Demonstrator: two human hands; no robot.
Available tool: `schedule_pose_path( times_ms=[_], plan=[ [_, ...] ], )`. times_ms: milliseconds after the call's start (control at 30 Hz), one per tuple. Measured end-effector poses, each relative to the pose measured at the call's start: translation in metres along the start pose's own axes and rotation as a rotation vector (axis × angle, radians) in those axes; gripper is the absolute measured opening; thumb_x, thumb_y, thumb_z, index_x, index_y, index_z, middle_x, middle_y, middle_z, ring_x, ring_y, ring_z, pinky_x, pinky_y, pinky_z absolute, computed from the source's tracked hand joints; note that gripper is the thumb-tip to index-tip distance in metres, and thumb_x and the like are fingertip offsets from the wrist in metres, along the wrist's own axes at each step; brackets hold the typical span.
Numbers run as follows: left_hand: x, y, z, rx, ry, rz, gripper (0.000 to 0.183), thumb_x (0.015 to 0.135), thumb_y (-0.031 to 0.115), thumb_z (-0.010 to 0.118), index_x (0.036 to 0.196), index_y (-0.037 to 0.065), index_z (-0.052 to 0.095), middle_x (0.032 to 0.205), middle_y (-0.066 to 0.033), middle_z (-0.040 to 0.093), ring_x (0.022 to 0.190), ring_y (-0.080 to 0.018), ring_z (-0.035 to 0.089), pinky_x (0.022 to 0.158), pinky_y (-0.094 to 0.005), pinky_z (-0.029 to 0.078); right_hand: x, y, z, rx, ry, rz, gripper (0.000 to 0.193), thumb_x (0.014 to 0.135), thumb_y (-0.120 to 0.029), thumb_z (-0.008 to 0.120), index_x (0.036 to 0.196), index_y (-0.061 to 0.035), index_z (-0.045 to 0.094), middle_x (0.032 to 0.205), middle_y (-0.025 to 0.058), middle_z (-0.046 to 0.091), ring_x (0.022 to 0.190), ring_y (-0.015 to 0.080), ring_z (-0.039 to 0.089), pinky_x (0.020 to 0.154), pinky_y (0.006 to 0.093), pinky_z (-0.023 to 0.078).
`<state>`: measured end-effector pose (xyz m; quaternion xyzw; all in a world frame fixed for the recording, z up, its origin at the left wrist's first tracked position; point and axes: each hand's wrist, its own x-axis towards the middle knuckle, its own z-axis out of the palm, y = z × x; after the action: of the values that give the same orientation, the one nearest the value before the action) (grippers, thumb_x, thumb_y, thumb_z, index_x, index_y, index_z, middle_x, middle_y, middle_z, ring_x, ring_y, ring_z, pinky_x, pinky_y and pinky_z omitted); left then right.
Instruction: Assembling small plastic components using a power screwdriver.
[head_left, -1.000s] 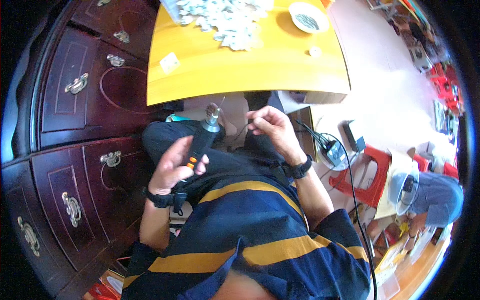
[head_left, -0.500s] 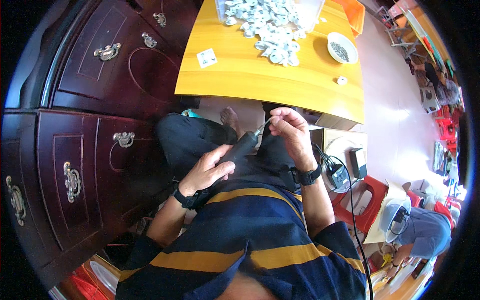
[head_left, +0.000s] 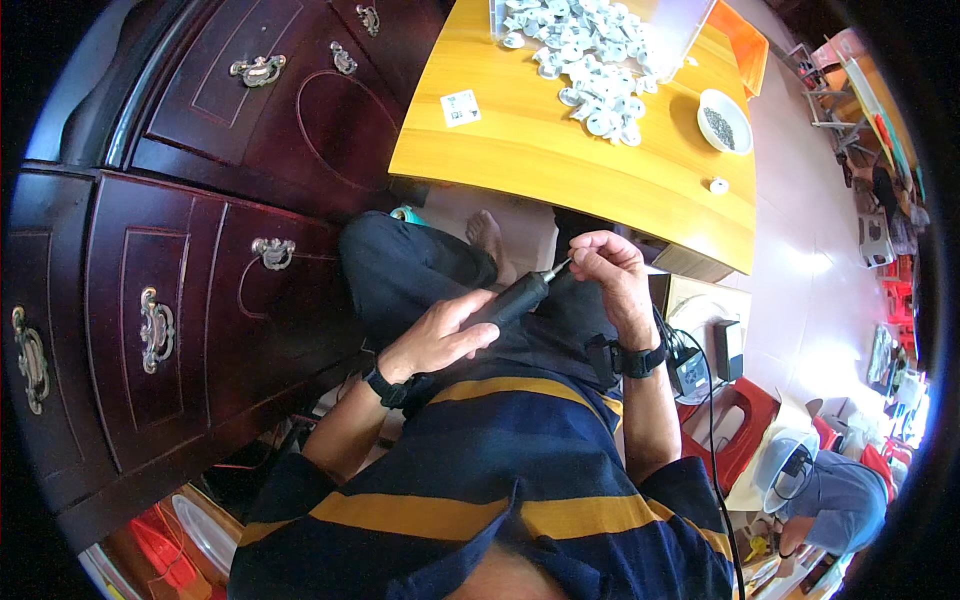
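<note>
My left hand [head_left: 440,338] is wrapped round the black cylindrical body of an electric screwdriver [head_left: 516,300], held above my lap. Its thin metal bit tilts up to the right. At the tip, the thumb and forefinger of my right hand [head_left: 618,285] pinch together on the bit; whether a small screw sits between them is too fine to see. Beyond my hands, on the yellow table [head_left: 480,155], lies a heap of small white plastic parts [head_left: 600,70]. A white bowl [head_left: 742,143] of small grey metal pieces, probably screws, stands to its right, with one white part [head_left: 719,186] nearer the edge.
Dark wooden drawers [head_left: 270,330] with metal handles stand close on my left. A printed white card [head_left: 460,108] lies on the table. To the right are a box with black adapters and cables [head_left: 690,370], a red stool [head_left: 740,430] and another person [head_left: 840,500].
The whole view has shifted, so the table and my hands appear farther right and slightly lower. My grip on the screwdriver stays the same, and my right fingers remain at its tip.
</note>
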<state>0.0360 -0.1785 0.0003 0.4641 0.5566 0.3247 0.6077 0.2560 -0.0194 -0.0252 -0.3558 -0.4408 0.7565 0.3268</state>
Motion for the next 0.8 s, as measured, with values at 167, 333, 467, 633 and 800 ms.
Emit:
schedule_pose_path(
  times_ms=[167,333,467,633,800],
  plan=[
    [0.003,-0.010,-0.001,0.304,0.127,0.243,0.040,0.093,0.026,0.061,0.123,0.000,0.053,0.080,-0.0036,0.061,0.066,-0.0098,0.059,0.062,-0.0262,0.049,0.004,0.006,-0.004,-0.045,-0.012,0.042,0.010,0.088,-0.009,0.067,0.097,-0.0053,0.070,0.085,0.0017,0.068,0.073,0.0085,0.062,0.069,0.0226,0.050],
    [-0.001,-0.004,-0.002,-0.127,-0.019,-0.065,0.036,0.095,0.029,0.058,0.118,0.002,0.053,0.084,-0.0039,0.061,0.066,-0.0094,0.060,0.059,-0.0238,0.050,0.002,0.009,0.007,-0.024,0.032,0.035,0.009,0.090,-0.005,0.063,0.097,-0.0042,0.068,0.084,0.0008,0.067,0.074,0.0079,0.060,0.069,0.0223,0.049],
    [-0.004,-0.016,-0.002,-0.431,-0.108,-0.099,0.026,0.097,0.027,0.054,0.111,0.004,0.053,0.082,-0.0009,0.059,0.064,-0.0071,0.055,0.059,-0.0217,0.048,0.002,0.010,0.017,0.073,0.033,0.024,0.012,0.091,-0.005,0.063,0.102,-0.0050,0.066,0.087,0.0017,0.068,0.076,0.0090,0.062,0.071,0.0232,0.050],
    [-0.008,-0.019,-0.003,-0.508,-0.114,-0.102,0.023,0.097,0.024,0.055,0.110,0.005,0.052,0.081,-0.0006,0.058,0.065,-0.0055,0.054,0.057,-0.0210,0.046,0.005,0.022,0.012,0.194,-0.055,0.072,0.010,0.092,-0.006,0.062,0.101,-0.0054,0.065,0.092,0.0039,0.067,0.076,0.0101,0.063,0.070,0.0225,0.052],
    [-0.011,-0.016,-0.005,-0.390,-0.080,-0.099,0.028,0.097,0.025,0.054,0.116,0.004,0.051,0.081,0.0003,0.057,0.065,-0.0049,0.053,0.059,-0.0200,0.045,0.006,0.022,0.007,0.303,-0.190,0.194,0.008,0.094,-0.008,0.061,0.100,-0.0050,0.064,0.100,0.0062,0.066,0.080,0.0107,0.065,0.070,0.0217,0.055]
  ],
)
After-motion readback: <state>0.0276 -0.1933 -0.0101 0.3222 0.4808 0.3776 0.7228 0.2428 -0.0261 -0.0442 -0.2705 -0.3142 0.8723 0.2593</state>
